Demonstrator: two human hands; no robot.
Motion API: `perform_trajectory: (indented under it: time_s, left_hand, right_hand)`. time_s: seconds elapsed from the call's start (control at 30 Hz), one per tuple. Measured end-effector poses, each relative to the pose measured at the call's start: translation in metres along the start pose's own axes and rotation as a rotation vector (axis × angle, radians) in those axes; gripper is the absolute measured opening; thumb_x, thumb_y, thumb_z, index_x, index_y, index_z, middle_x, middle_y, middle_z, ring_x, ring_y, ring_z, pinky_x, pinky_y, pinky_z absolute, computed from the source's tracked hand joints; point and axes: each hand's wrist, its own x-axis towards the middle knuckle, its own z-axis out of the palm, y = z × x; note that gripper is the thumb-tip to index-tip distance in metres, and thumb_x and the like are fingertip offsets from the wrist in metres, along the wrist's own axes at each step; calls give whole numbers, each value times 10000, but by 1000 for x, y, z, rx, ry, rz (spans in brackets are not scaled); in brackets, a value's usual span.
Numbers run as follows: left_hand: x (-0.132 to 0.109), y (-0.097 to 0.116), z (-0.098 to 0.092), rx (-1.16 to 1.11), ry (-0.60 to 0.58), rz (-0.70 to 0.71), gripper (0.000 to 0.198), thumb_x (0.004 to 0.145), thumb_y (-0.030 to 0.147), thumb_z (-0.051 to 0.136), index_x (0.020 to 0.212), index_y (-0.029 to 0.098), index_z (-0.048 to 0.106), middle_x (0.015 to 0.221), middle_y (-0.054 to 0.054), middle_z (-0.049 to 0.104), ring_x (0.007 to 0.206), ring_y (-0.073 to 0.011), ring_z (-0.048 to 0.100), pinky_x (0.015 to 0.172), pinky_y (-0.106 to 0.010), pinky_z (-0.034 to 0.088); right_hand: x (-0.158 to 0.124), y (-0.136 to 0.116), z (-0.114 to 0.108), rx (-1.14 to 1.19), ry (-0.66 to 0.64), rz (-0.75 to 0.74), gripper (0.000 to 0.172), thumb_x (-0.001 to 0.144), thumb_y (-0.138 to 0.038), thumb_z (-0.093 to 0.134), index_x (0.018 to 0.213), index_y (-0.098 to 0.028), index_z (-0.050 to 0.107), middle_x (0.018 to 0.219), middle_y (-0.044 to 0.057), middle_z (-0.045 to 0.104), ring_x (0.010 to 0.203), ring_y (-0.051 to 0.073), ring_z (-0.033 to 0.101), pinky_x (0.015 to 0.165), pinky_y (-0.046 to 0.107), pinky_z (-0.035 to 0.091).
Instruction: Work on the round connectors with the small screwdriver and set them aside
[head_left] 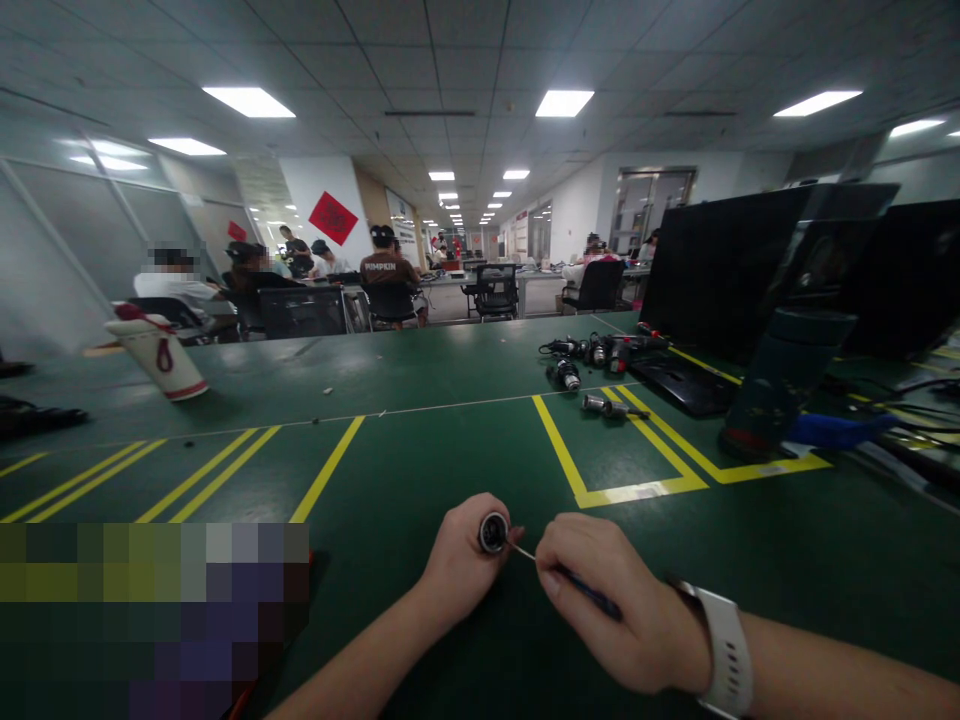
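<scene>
My left hand [463, 560] is wrapped round a small metal cylinder [493, 533], whose round, dark opening faces the camera. In my right hand [600, 590] is a thin tool with a dark handle [589, 592], gripped between the fingers. Its slim metal shaft [523, 549] points left towards the cylinder's rim; whether the tip touches it is too small to tell. Both hands are above the green table [420, 450], close together near its front edge. A pale watch is on my right wrist.
Metal connectors with dark cables [568, 375] and two small metal cylinders [604, 406] lie back right, near a dark bottle [784, 385], a black tray [686, 385] and monitors [720, 270]. A white cup [165, 355] stands back left. People sit beyond the table.
</scene>
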Motion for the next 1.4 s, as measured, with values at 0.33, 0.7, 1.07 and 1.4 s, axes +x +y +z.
perform_trajectory:
  time_s: [0.33,0.7,1.07,1.4]
  left_hand:
    - [0,4,-1,-1,-159,-3,111,705,178,609,656,198,512,610,45,519,549,-126,476,504,-224,356]
    - [0,7,-3,48,-201,21,152,754,206,598,648,201,490,636,31,520,588,-141,498,548,-244,384]
    - [-1,4,-2,99,-203,40,82,729,169,578,685,194,514,679,9,569,656,-167,534,614,-276,397]
    - [-1,6,-4,98,-212,40,141,785,221,569,671,194,490,674,17,539,637,-153,512,616,-270,389]
  right_hand:
    - [6,2,-3,45,-6,121,155,827,-139,426,721,-180,532,664,11,519,605,150,477,566,285,371]
    - [14,20,-1,522,37,472,136,751,-193,423,632,-184,487,543,-10,502,517,136,466,483,249,364]
    - [4,0,-4,120,-11,146,149,799,-161,429,696,-171,536,658,17,505,617,157,446,583,297,332]
    - [14,22,1,614,67,551,123,705,-231,452,600,-189,499,512,-9,501,498,139,447,483,261,333]
